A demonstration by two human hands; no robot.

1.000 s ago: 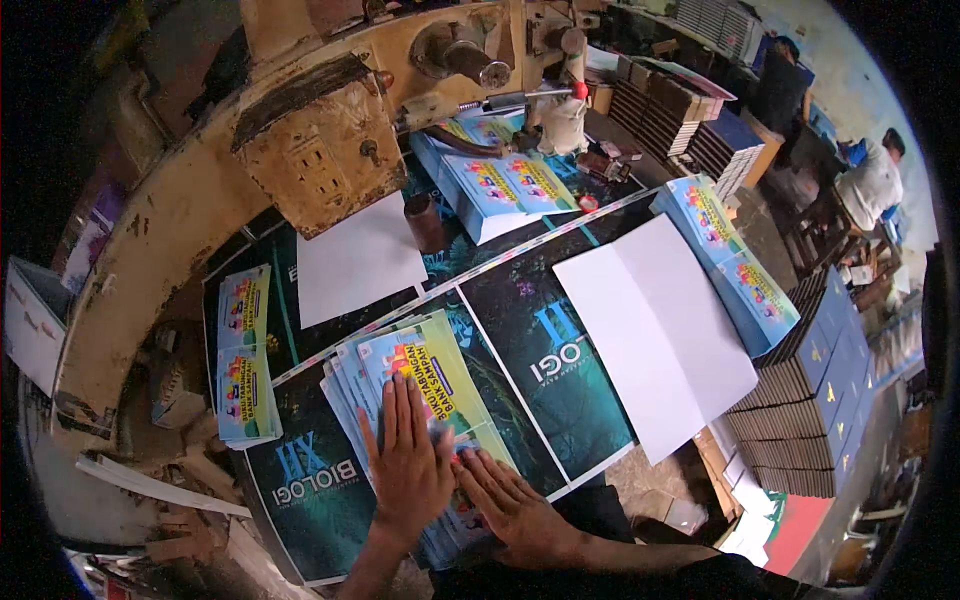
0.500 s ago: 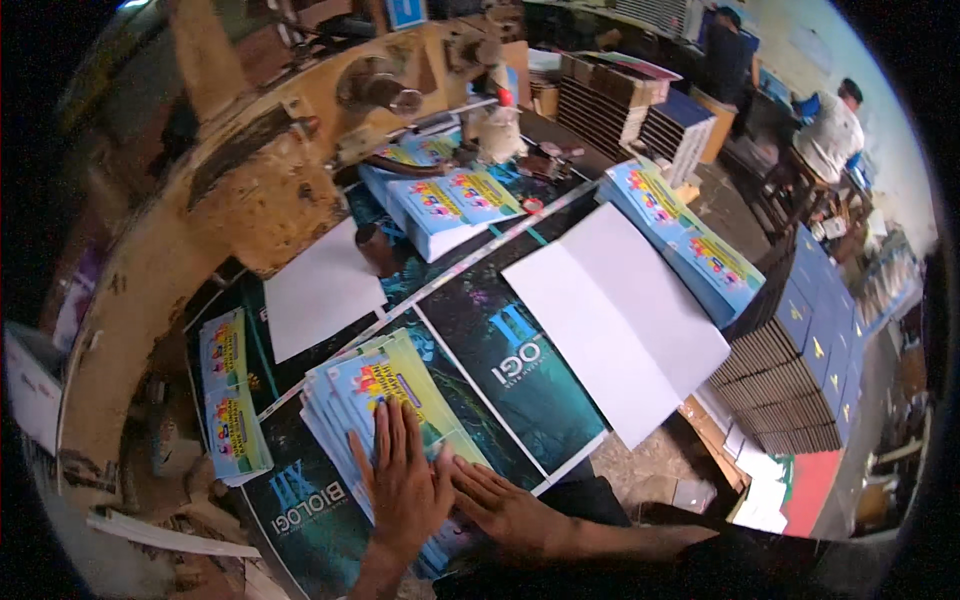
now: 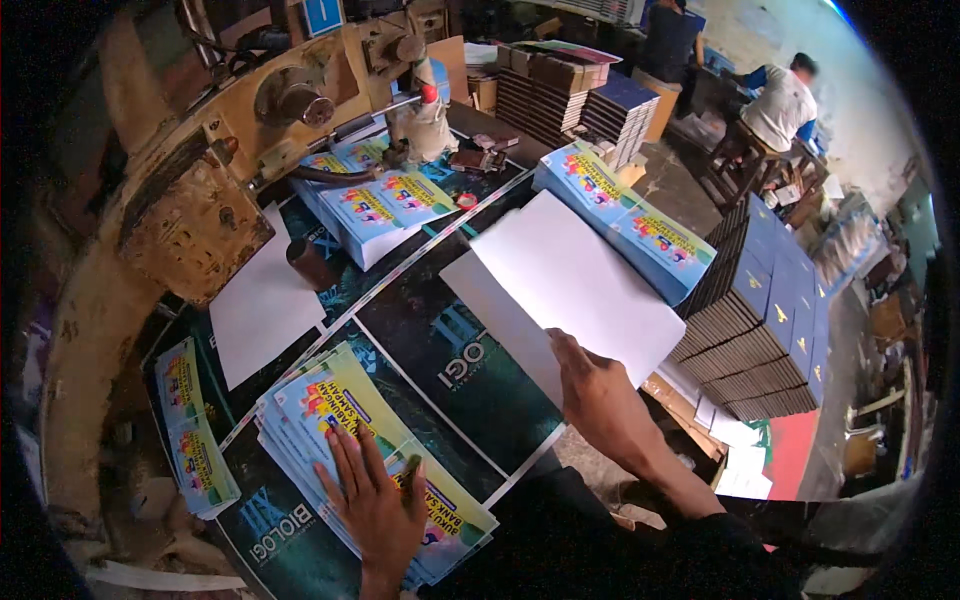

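Observation:
My left hand (image 3: pixel 372 505) lies with fingers spread on a fanned stack of blue and yellow printed booklet covers (image 3: pixel 335 395) at the near edge of the table. Further right, my right hand (image 3: pixel 605 400) has its fingers curled at the near edge of the white paper sheets (image 3: pixel 585 275), pinching that edge. The upper sheet sits askew over another, whose left margin shows beneath it. Its thumb is partly hidden.
Taller stacks of the covers stand at the back (image 3: pixel 375 205) and right (image 3: pixel 630 220). A worn machine (image 3: pixel 195 215) flanks the left, near a dark metal cylinder (image 3: pixel 312 263) on white paper. Blue bound books (image 3: pixel 765 300) are piled right; a seated person (image 3: pixel 785 105) is beyond.
My right hand has left the cover stack and moved right and away to the white sheets, where the upper sheet has shifted. My left hand stays on the covers. The view has shifted.

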